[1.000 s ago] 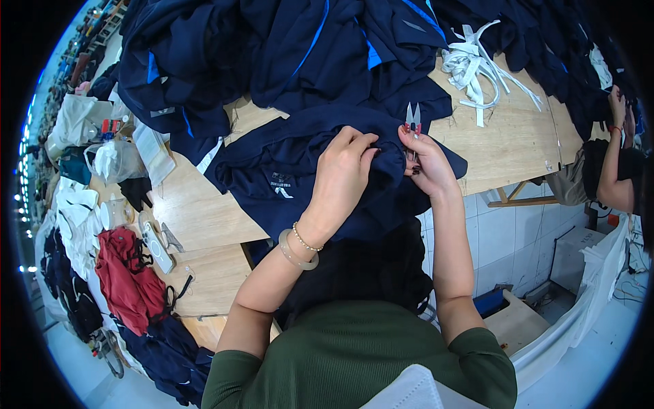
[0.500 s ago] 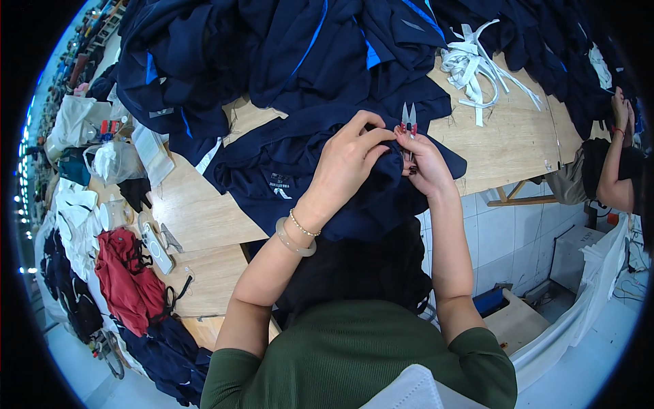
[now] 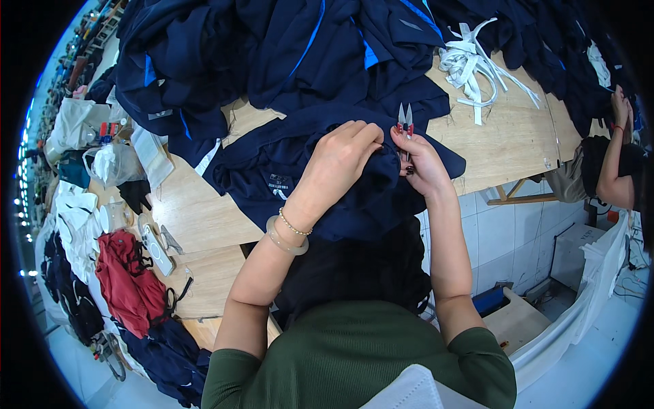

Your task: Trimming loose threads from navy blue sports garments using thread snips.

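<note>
A navy garment (image 3: 252, 163) lies bunched on the wooden table in front of me, a white printed mark showing on its inside. My left hand (image 3: 344, 155), with a bangle and a beaded bracelet at the wrist, is closed on the garment's edge, thumb and fingers pinched together. In my right hand (image 3: 426, 163) is a pair of small thread snips (image 3: 405, 123) with red grips, its two pointed blades upward and apart. The right fingers are curled round the snips beside the cloth, and part of them is hidden.
More navy garments with blue trim (image 3: 306, 54) pile up at the back. White fabric strips (image 3: 470, 61) lie at the back right. On the left are a red bag (image 3: 129, 279), a white phone (image 3: 158, 251) and a plastic bag (image 3: 116, 163). Another person's arm (image 3: 616, 150) shows at far right.
My left hand has drawn slightly left, away from the right hand, and its fingers have curled in more. The right hand with the snips has barely shifted.
</note>
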Tool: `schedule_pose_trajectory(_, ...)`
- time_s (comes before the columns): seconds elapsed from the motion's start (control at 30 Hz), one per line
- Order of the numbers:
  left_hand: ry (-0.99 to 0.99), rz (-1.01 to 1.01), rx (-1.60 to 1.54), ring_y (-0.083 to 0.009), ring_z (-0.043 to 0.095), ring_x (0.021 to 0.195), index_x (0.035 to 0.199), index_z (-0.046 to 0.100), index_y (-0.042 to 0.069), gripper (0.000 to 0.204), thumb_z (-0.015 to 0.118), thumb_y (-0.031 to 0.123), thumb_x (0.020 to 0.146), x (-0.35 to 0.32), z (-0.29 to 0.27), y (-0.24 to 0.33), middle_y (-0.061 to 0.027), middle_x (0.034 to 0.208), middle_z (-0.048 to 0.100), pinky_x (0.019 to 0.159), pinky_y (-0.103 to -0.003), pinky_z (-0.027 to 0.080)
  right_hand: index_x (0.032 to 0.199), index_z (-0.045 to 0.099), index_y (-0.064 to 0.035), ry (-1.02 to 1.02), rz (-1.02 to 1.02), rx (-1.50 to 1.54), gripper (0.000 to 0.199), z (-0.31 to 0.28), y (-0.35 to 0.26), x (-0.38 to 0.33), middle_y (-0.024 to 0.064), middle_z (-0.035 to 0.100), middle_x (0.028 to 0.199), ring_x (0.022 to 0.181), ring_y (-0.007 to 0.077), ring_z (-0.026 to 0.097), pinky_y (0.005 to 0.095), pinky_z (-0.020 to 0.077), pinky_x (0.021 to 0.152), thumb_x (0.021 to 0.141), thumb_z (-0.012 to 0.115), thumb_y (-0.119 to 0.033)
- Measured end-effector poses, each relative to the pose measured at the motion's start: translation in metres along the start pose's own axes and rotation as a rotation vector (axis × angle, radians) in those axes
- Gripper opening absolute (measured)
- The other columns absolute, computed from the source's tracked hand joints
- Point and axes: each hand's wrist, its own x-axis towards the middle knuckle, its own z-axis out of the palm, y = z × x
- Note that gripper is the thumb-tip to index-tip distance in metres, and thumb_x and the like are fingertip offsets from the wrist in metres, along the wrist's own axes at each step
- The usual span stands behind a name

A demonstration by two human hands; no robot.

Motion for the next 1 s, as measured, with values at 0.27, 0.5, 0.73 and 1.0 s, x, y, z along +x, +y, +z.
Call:
schedule_pose_trajectory(0.27,-0.033,0.0,0.073,-0.0261,0.06,0.08,0.103,0.068,-0.001,0.023,0.07,0.003,0.08,-0.007,-0.001,-0.003,-0.0097,0.083,0.058,0.075,-0.035,0.052,0.082,0.055,-0.0175,-0.025,-0.002,0.003,0.02,-0.002,0.002,0.001,-0.0102,0.039,0.058,0.048,0.0029,0.03,0.0218,0.0201,0.047,0.097,0.063,-0.027)
schedule_pose_trajectory(0.5,0.022,-0.017,0.043,-0.0244,0.059,0.079,0.09,0.071,0.001,0.012,0.071,0.003,0.079,-0.007,0.003,-0.004,-0.0083,0.082,0.058,0.072,-0.035,0.052,0.08,0.054,-0.0178,0.008,-0.01,-0.023,0.022,0.001,0.002,0.0,-0.0102,0.039,0.058,0.048,0.0029,0.029,0.0221,0.0198,0.047,0.098,0.062,-0.028)
schedule_pose_trajectory(0.73,0.122,0.046,-0.018,-0.0217,0.058,0.076,0.087,0.071,0.002,0.012,0.071,0.0,0.075,-0.005,0.005,-0.001,-0.0059,0.08,0.058,0.068,-0.032,0.052,0.08,0.054,-0.0175,0.001,-0.019,-0.027,0.023,0.003,0.001,-0.002,-0.0101,0.039,0.059,0.047,0.0028,0.029,0.022,0.0192,0.047,0.098,0.062,-0.029)
schedule_pose_trajectory(1.0,0.118,0.181,0.04,-0.0199,0.057,0.075,0.086,0.071,0.004,0.016,0.07,-0.002,0.071,-0.004,0.015,-0.006,-0.0032,0.079,0.057,0.065,-0.03,0.052,0.084,0.059,-0.0156,0.035,-0.021,-0.03,0.019,0.008,0.001,-0.004,-0.0101,0.041,0.06,0.048,0.0023,0.03,0.0212,0.02,0.047,0.098,0.061,-0.028)
